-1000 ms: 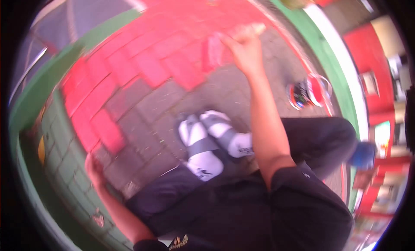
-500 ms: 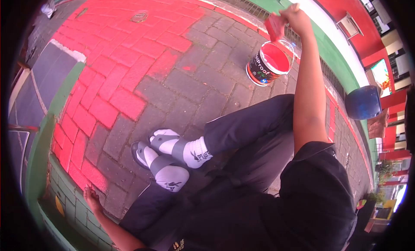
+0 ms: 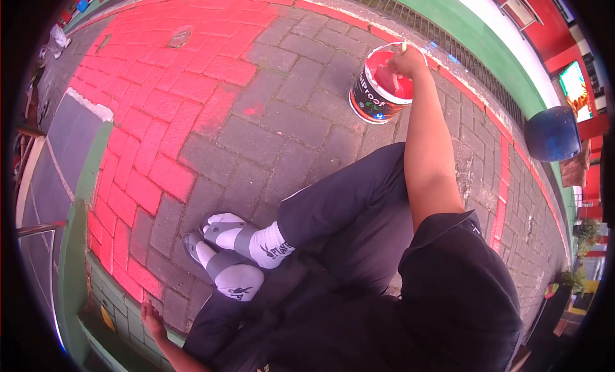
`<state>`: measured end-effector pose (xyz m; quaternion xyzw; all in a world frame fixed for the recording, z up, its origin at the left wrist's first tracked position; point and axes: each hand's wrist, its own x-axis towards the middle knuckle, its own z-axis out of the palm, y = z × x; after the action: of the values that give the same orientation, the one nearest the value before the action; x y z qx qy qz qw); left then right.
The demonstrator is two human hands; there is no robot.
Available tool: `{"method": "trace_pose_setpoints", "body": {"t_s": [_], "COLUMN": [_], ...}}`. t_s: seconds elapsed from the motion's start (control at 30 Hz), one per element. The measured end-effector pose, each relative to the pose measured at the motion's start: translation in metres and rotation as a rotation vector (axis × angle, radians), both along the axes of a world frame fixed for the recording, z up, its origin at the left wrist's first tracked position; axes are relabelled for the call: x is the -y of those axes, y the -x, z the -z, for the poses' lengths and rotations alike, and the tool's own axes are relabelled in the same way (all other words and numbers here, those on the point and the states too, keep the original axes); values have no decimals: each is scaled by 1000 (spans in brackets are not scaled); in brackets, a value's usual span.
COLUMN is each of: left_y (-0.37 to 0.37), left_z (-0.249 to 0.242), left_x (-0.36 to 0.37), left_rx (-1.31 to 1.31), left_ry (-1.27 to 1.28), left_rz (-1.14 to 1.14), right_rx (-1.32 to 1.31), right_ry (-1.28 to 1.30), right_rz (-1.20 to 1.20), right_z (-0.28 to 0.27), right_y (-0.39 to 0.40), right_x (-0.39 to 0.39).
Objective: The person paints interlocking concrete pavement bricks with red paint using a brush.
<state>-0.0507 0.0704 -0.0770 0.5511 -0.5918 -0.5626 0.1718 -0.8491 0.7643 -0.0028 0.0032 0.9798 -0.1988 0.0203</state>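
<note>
My right hand (image 3: 408,61) is closed around a paintbrush (image 3: 387,80), with its red-coated bristles down inside the paint bucket (image 3: 366,98). The bucket has a black printed label and stands upright on the pavers, holding red paint. A pale handle end pokes out above my fist. At lower left, my left hand (image 3: 152,317) hovers by the green low wall, its fingers loosely apart and holding nothing. Below it and beyond are brick pavers, partly coated bright red (image 3: 144,125) and partly bare grey (image 3: 269,132).
My feet in white socks and grey slides (image 3: 234,240) rest on bare pavers. A drain grate (image 3: 442,32) runs beside the green wall edge. A blue barrel (image 3: 553,133) stands at right. A metal rail (image 3: 41,228) and green kerb (image 3: 77,244) lie at left.
My right hand has come down from above the bucket, taking the brush into the paint. The view has shifted a little; my left hand stays near the low wall.
</note>
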Motion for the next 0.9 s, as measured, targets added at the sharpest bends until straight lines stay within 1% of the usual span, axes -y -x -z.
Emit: {"method": "trace_pose_setpoints", "body": {"t_s": [0.03, 0.1, 0.17, 0.27, 0.3, 0.37, 0.4, 0.47, 0.5, 0.57, 0.6, 0.67, 0.7, 0.73, 0.8, 0.9], "left_y": [-1, 1, 4, 6, 7, 6, 6, 9, 12, 12, 12, 5, 3, -1, -4, -6], "left_z": [-2, -2, -4, 2, 5, 8, 8, 9, 6, 6, 7, 14, 18, 21, 25, 23], "left_x": [-2, -6, -7, -7, -7, -6, -9, -14, -17, -18, -16, -9, -6, -4, -2, 0], "left_rx": [-12, 12, 36, 10, 18, 22, 26, 27, 43, 57, 28, 3, -15, -33, -22, -1], "left_ry": [-23, -29, -35, -78, -81, -80, -81, -82, -77, -74, -78, -86, -104, -121, -129, -122], "left_rz": [50, 19, -13, 21, 26, 33, 21, 9, -19, -55, -49, -44, -38, -32, -43, -26], "right_rx": [23, 46, 66, 6, 3, 24, 22, 37, 34, -85, -84, 10, 70, 72, 44, 23], "right_ry": [-25, -46, 132, 201, 200, 43, 44, 152, 151, 314, 312, 301, 357, 354, 344, 370], "right_rz": [36, 74, 118, 129, 132, 120, 121, 195, 193, 209, 203, 160, 169, 169, 280, 302], "right_z": [0, -6, -14, -12, -13, -13, -10, -2, -2, -5, -13, -37, -40, -42, -45, -41], "right_y": [-5, -9, -11, -8, -13, -24, -23, -16, -14, -10, -16, -36, -37, -38, -42, -40], "right_x": [3, 2, -5, -16, -15, -10, -12, -25, -33, -43, -39, -31, -32, -31, -31, -42]}}
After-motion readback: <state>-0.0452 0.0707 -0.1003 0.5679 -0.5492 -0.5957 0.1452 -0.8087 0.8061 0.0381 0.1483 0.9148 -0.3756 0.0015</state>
